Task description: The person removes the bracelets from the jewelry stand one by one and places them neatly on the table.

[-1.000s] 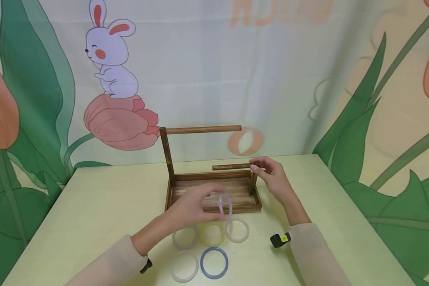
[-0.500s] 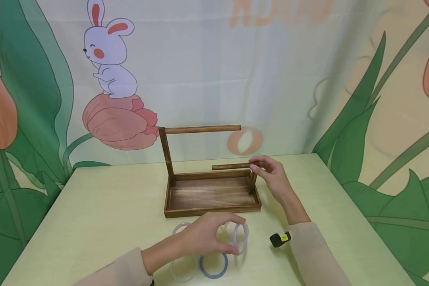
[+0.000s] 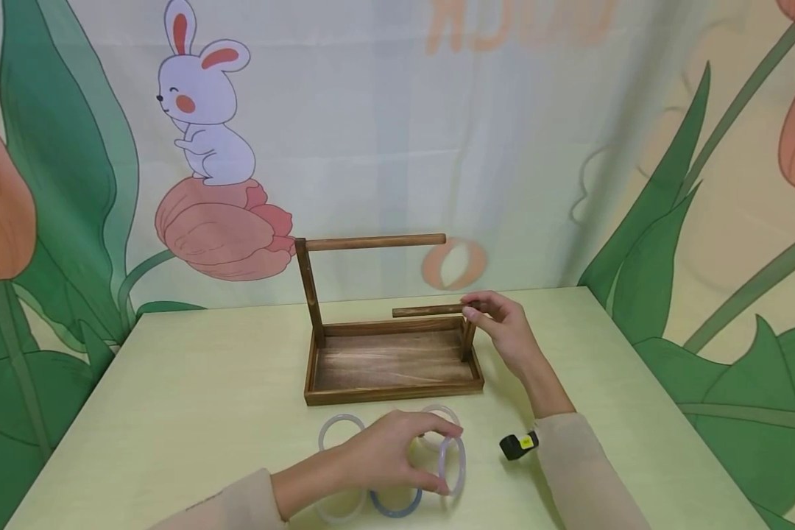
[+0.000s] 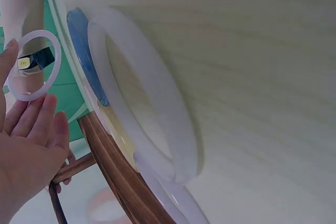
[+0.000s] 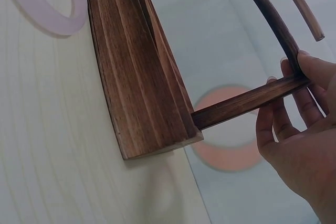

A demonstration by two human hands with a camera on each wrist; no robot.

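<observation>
My left hand (image 3: 387, 453) pinches a pale lilac bangle (image 3: 462, 471) between thumb and fingertips, upright over the table in front of the wooden stand (image 3: 397, 394). In the left wrist view that held bangle (image 4: 57, 59) shows as a whole ring. My right hand (image 3: 506, 335) grips the top of the stand's short right post, where the lower bar (image 3: 427, 311) joins it. Under and around the left hand lie a blue bangle (image 3: 396, 512), a white bangle (image 4: 157, 87), a pale bangle (image 3: 338, 417) and a pinkish bangle (image 3: 440, 408). A yellow bangle (image 4: 122, 137) is mostly hidden by that hand.
The stand's upper bar (image 3: 377, 241) runs right from a tall left post (image 3: 310, 291) and ends free. Both bars carry nothing. A printed curtain (image 3: 384, 147) hangs behind the pale table (image 3: 205, 383). A small black wrist camera (image 3: 518, 444) sits at the right sleeve.
My left hand has drawn back from the stand's tray toward the table's front and slightly right, carrying the lilac bangle. My right hand has stayed on the post.
</observation>
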